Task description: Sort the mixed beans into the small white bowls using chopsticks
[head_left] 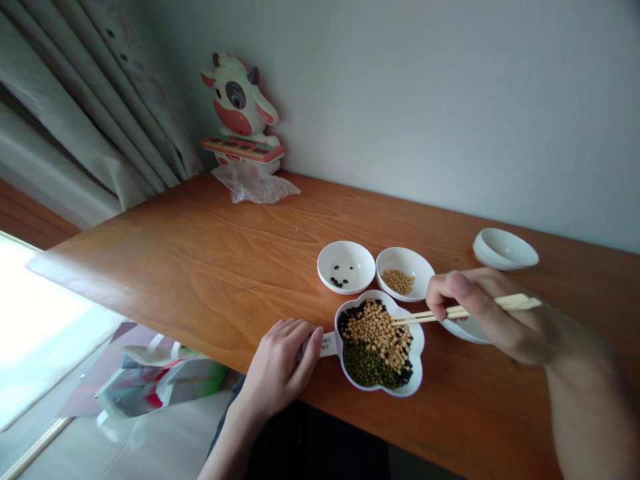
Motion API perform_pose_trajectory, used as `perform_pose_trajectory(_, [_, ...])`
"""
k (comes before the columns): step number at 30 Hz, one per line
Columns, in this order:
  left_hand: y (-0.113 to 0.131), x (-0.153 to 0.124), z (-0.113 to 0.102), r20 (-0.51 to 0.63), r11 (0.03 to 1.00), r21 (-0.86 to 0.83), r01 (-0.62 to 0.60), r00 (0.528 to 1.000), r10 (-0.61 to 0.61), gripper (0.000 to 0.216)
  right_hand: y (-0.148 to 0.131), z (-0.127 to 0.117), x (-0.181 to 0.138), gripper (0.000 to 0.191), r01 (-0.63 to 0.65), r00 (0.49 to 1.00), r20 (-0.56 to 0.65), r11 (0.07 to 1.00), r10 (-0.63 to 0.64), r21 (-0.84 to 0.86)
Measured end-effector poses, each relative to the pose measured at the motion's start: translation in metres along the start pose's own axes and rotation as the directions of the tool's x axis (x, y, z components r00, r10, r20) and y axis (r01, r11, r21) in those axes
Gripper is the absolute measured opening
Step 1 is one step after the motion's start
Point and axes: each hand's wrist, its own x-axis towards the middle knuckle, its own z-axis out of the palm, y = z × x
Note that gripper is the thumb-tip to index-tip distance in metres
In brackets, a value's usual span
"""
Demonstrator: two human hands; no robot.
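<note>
My left hand point(287, 357) is closed around the handle of a flower-shaped, purple-rimmed dish point(420, 340). Yellow soybeans point(375, 327), green mung beans point(367, 367) and black beans point(353, 313) fill it in patches. My right hand point(485, 307) grips a pair of wooden chopsticks point(500, 304), whose tips reach the soybeans at the dish's right side. Behind the dish, one white bowl point(325, 273) holds several black beans, and the white bowl point(425, 270) beside it holds a small heap of soybeans. Under my right hand another white bowl point(465, 330) is partly hidden.
More white bowls point(505, 250), seemingly stacked, stand at the back right by the wall. A cow-shaped toy piano point(243, 113) leans at the back left, with a clear plastic bag point(255, 185) before it. Bags point(155, 387) lie on the floor left of the wooden table point(225, 253).
</note>
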Motion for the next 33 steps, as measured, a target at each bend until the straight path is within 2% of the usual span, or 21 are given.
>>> perform_pose_trajectory(9, [0.0023, 0.0002, -0.0011, -0.022, 1.0, 0.001, -0.004, 1.0, 0.004, 0.036, 0.0025, 0.003, -0.0004, 0.064, 0.031, 0.999, -0.026, 1.0, -0.031, 0.0])
perform_pose_trajectory(19, [0.0042, 0.0013, -0.0022, -0.023, 1.0, 0.008, -0.004, 1.0, 0.004, 0.037, -0.0024, 0.0003, -0.0019, 0.063, -0.024, 1.0, 0.016, 0.999, 0.024, 0.025])
perform_pose_trajectory(33, [0.0033, 0.0008, -0.0015, -0.006, 1.0, 0.012, 0.004, 1.0, -0.004, 0.037, -0.004, 0.0014, -0.0014, 0.066, -0.032, 0.999, -0.004, 0.999, 0.032, 0.027])
